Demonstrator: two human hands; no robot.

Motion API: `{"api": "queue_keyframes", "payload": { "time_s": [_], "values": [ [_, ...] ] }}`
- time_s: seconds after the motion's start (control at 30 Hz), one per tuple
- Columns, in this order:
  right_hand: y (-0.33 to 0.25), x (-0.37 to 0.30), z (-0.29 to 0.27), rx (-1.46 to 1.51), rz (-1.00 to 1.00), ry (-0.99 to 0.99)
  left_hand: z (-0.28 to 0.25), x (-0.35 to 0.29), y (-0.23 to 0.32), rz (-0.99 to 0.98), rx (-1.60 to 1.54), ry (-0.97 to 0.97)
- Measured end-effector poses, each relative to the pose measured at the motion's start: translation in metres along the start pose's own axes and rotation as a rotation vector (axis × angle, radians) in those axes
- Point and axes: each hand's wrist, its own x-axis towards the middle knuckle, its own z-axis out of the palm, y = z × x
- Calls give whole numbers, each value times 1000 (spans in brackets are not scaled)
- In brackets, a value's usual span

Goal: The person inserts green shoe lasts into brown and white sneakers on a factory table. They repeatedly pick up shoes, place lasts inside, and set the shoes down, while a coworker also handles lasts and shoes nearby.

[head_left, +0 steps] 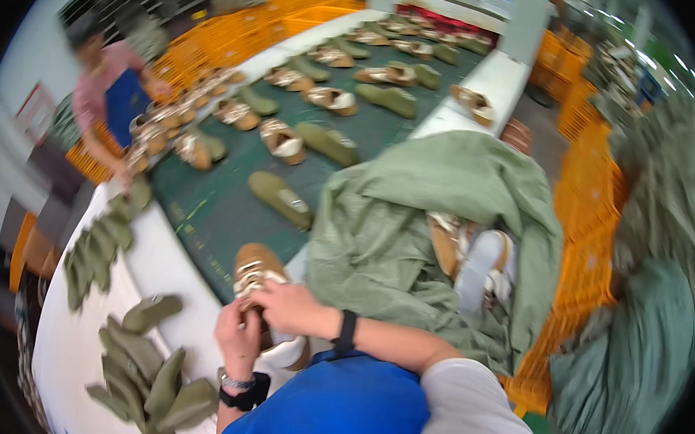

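Note:
Close to my body, my left hand (pixel 238 340) and my right hand (pixel 291 307) both grip a tan shoe (pixel 256 261) with pale metallic straps across its top. The fingers of both hands are bent and meet at the shoe's opening, so part of it is hidden. Below my right wrist, a white and tan piece (pixel 288 353), probably another shoe, shows partly against my blue apron. Just beyond the held shoe, an olive-green foot-shaped form (pixel 280 199) lies on the dark green belt (pixel 201 231). A large green sack (pixel 378 243) lies open at my right, with several shoes (pixel 481 267) inside.
Pairs of tan shoes (pixel 282 140) and green forms cover the belt further off. More forms (pixel 132 363) are heaped on the white ledge (pixel 63 366) at my left. A person (pixel 110 95) in pink stands at the far left. Orange crates (pixel 585 225) line the right.

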Motion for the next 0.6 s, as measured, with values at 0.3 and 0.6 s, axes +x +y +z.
{"api": "queue_keyframes", "payload": {
  "time_s": [0.3, 0.6],
  "values": [
    [15, -2, -16, 139, -104, -198, -7, 1, -17, -226, -183, 61],
    [14, 2, -16, 245, -54, 155, -2, 19, 6, 304, 21, -88]
  ]
}}
